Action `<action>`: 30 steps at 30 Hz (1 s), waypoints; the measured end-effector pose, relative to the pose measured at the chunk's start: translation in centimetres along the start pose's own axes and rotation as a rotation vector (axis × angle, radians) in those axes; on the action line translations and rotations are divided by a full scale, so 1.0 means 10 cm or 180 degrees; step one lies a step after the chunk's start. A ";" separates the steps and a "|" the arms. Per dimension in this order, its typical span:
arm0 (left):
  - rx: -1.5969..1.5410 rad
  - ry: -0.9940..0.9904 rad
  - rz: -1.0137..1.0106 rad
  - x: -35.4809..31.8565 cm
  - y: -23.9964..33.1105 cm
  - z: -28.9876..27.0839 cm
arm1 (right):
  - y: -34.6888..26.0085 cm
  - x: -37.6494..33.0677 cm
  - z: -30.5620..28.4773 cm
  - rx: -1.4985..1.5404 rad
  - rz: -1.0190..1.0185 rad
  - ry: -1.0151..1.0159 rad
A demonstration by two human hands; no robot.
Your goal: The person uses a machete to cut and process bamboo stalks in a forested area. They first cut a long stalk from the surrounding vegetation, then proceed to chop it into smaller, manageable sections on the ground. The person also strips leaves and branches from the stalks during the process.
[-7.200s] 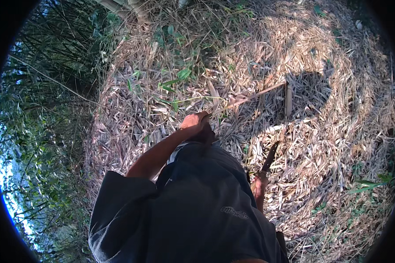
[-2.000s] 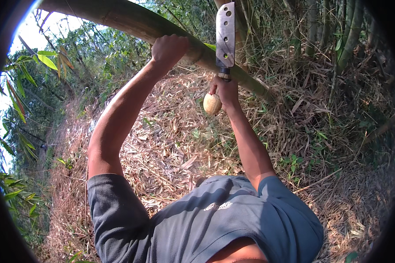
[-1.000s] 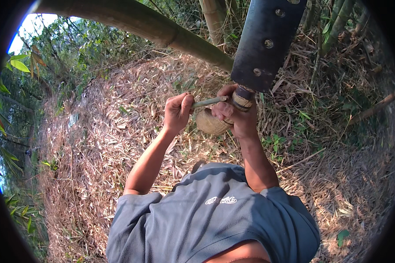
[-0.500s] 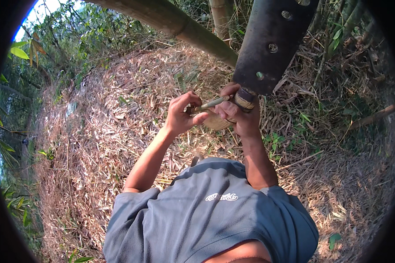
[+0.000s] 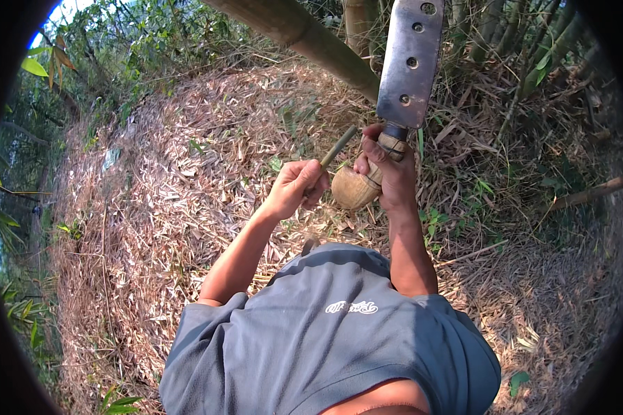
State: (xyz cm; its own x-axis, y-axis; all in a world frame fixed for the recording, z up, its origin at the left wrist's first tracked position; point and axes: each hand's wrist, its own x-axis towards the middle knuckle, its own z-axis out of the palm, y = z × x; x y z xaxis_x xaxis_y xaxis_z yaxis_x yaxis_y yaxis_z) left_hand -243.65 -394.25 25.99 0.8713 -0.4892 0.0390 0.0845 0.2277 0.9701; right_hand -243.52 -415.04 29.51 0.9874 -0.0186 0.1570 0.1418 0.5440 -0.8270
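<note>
My right hand (image 5: 393,169) is wrapped round the wooden handle of a machete (image 5: 408,72). Its broad grey blade, pierced by a row of round holes, points up and away from me, and the bulbous pale butt of the handle sticks out to the left of my fingers. In my left hand (image 5: 298,187) a short greenish-brown stick (image 5: 338,146) is pinched between thumb and fingers, slanting up to the right. The stick's upper end comes near the right fingers but looks apart from them.
A thick bamboo pole (image 5: 304,38) slants down from the top, ending behind the blade. Several upright bamboo stems (image 5: 512,41) stand at the far right. Dry leaf litter (image 5: 159,207) covers the ground, and a fallen stem (image 5: 588,194) lies at right.
The stick has left the right fingers and tilted more upright in my left hand. The machete blade has swung more upright and turned its face to the light, showing more of the handle.
</note>
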 end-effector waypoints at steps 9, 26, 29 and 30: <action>0.2202 0.0824 0.0514 0.35 0.42 -0.15 | 0.31 0.06 -0.15 -0.0988 -0.0557 0.0224; 0.7656 0.0310 0.1352 1.69 2.22 -0.57 | 0.48 0.78 0.15 -0.2289 -0.1239 0.0807; 0.7524 0.0384 0.1286 1.70 2.21 -0.61 | 0.34 0.94 0.29 -0.2409 -0.1197 0.0719; 0.7461 0.0456 0.1318 1.70 2.21 -0.63 | 0.35 1.00 0.31 -0.2449 -0.1172 0.0716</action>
State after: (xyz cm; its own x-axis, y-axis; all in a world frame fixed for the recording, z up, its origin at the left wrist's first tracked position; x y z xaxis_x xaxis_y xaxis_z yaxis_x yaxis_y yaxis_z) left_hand -223.92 -392.24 46.57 0.7166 -0.6238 0.3121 -0.4110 -0.7391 -0.5336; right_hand -233.37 -410.70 29.83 0.8486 -0.2902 0.4423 0.3816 -0.2433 -0.8917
